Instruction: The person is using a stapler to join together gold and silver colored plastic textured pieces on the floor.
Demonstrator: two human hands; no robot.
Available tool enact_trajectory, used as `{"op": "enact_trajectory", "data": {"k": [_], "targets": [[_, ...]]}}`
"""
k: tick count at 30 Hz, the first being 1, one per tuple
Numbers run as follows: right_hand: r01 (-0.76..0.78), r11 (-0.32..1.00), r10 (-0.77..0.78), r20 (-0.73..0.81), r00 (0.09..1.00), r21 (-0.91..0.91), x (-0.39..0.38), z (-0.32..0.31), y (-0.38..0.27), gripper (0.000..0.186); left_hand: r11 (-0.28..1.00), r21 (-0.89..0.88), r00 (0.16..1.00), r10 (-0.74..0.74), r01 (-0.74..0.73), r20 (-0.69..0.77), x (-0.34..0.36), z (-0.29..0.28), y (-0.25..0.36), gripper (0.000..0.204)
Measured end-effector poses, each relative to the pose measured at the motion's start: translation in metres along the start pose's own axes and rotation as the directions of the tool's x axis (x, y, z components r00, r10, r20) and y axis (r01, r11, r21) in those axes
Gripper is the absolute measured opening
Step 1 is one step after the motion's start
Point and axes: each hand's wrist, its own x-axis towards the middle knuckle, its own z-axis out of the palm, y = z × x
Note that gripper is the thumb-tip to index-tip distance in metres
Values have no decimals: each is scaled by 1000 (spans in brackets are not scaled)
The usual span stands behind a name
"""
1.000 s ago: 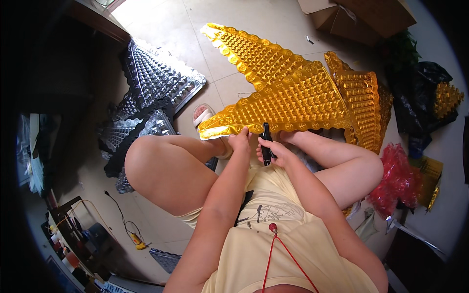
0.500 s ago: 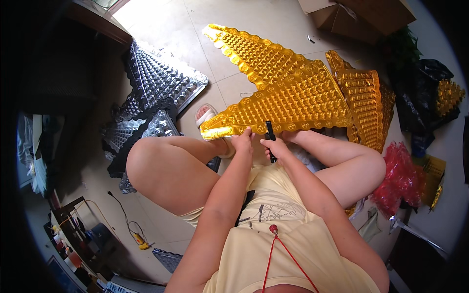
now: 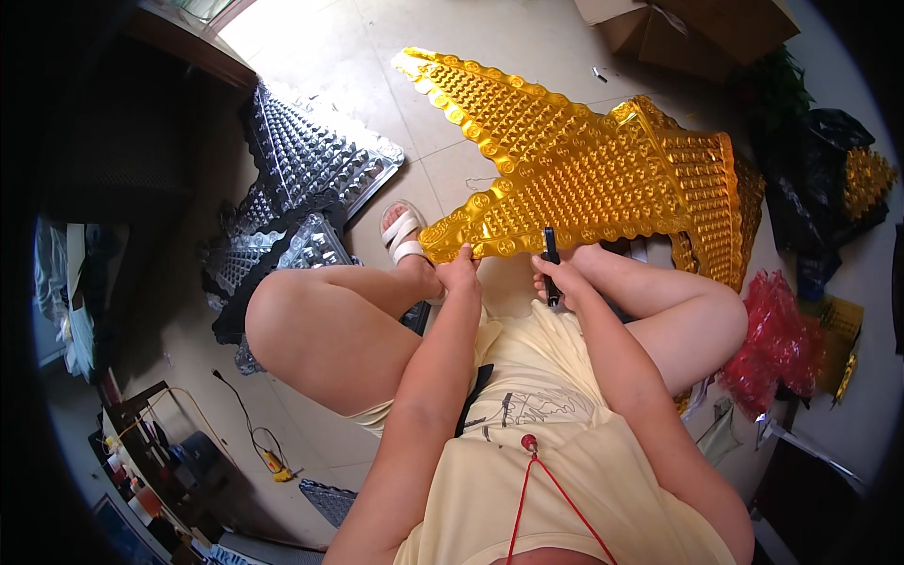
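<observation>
A large gold embossed foil sheet [image 3: 584, 193] with scalloped edges spreads in front of my legs, one pointed corner reaching far left. My left hand [image 3: 459, 271] pinches its near edge close to the left end, thumb on top. To the right, my right hand [image 3: 560, 276] is closed around a slim black stapler [image 3: 551, 254], held upright with its upper end at the sheet's near edge. Whether the stapler touches the foil I cannot tell. More folded gold foil [image 3: 702, 193] lies at the sheet's right end.
Silver-and-black embossed foil pieces [image 3: 301, 160] lie on the floor at left. A cardboard box [image 3: 697, 38] stands at far right, with black plastic bags [image 3: 815, 188] and red plastic [image 3: 772, 344] nearer. A yellow plug on a black cord [image 3: 275, 466] lies lower left.
The sheet's near left end has shifted right. My right hand has moved right with the stapler, away from my left hand, which has slid slightly left and still pinches the edge.
</observation>
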Motion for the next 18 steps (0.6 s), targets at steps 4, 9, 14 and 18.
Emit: {"op": "enact_trajectory", "data": {"k": [4, 9, 14, 18], "targets": [[-156, 979, 135, 151, 979, 131, -6, 14, 8, 35, 999, 26, 1000, -24, 23, 5, 1, -2, -3, 34], [-204, 977, 178, 269, 947, 71, -9, 45, 9, 36, 999, 43, 1000, -24, 23, 12, -6, 1, 1, 31], [-202, 974, 155, 348, 925, 104, -10, 59, 4, 32, 1000, 17, 1000, -20, 19, 21, -18, 1, 5, 30], [-195, 971, 141, 327, 934, 139, -8, 65, 3, 29, 1000, 23, 999, -21, 21, 27, -20, 0, 6, 28]]}}
